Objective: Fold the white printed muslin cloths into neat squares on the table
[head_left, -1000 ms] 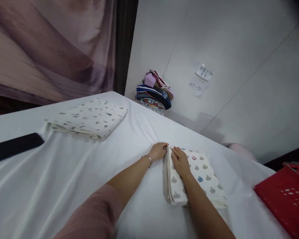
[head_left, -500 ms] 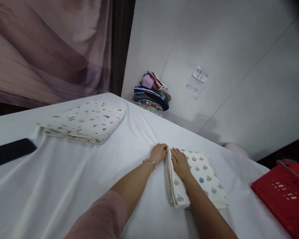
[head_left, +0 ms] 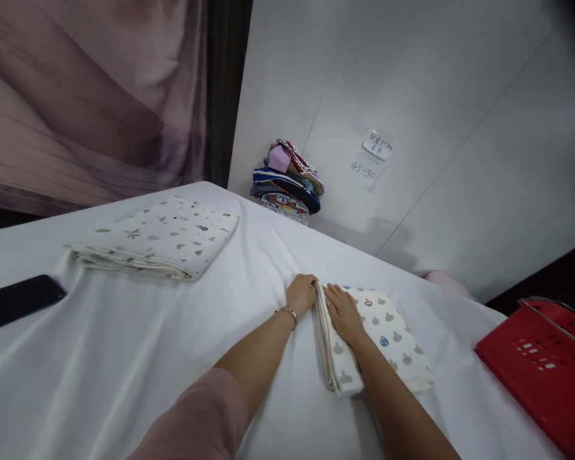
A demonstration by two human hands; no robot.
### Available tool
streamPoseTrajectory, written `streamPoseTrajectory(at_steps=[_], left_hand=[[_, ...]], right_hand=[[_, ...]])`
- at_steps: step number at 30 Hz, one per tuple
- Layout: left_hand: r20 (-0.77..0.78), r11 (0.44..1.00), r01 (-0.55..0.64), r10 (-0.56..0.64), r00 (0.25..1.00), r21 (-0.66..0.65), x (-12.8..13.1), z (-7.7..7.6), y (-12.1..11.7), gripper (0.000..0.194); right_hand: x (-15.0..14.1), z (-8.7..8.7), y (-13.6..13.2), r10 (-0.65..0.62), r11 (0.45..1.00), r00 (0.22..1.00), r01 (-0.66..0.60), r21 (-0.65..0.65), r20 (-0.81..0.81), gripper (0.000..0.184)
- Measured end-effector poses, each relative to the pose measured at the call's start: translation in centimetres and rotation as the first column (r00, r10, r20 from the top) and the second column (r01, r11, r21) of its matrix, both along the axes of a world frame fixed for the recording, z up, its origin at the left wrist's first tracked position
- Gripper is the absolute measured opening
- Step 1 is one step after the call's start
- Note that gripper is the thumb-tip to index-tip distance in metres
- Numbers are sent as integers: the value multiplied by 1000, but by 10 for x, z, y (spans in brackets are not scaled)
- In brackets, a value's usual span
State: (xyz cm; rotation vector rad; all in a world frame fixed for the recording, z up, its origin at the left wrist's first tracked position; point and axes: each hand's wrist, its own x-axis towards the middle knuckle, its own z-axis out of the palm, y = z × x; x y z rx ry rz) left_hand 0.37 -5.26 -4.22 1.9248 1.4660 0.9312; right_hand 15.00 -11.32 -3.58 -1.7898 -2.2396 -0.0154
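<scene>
A folded white cloth with grey, red and blue bunny prints [head_left: 393,338] lies on the white sheet-covered table [head_left: 124,358]. My right hand [head_left: 344,313] lies flat on the cloth's left part, fingers stretched out. My left hand [head_left: 301,294], with a thin bracelet at the wrist, is curled against the cloth's folded left edge, its fingertips hidden at that edge.
A second folded white cloth with small grey prints [head_left: 158,237] lies at the far left. A black flat object [head_left: 16,300] sits at the left edge. A red plastic basket [head_left: 541,364] stands at the right. A pile of coloured fabrics [head_left: 287,182] rests against the wall.
The view has shifted slightly to the right and down. Both hands stay at the bunny cloth's left edge, hardly moved.
</scene>
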Motion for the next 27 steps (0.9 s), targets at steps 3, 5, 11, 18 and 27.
streamPoseTrajectory(at_steps=[3, 5, 11, 18, 27], left_hand=[[-7, 1000, 5, -5, 1000, 16, -1, -1, 0, 25], [-13, 999, 25, -25, 1000, 31, -1, -2, 1, 26], [-26, 990, 127, -126, 992, 62, -3, -7, 5, 35], [-6, 994, 109, -109, 994, 1, -2, -9, 9, 35], [35, 992, 119, -118, 992, -41, -5, -2, 9, 35]], right_hand=[[-2, 2, -1, -3, 1000, 1000, 3, -7, 4, 43], [-3, 4, -1, -4, 1000, 1000, 5, -16, 2, 43], [-4, 7, -1, -7, 1000, 1000, 7, -25, 19, 43], [-6, 7, -4, 0, 1000, 1000, 1, -23, 11, 43], [-18, 23, -17, -33, 984, 994, 14, -180, -101, 44]])
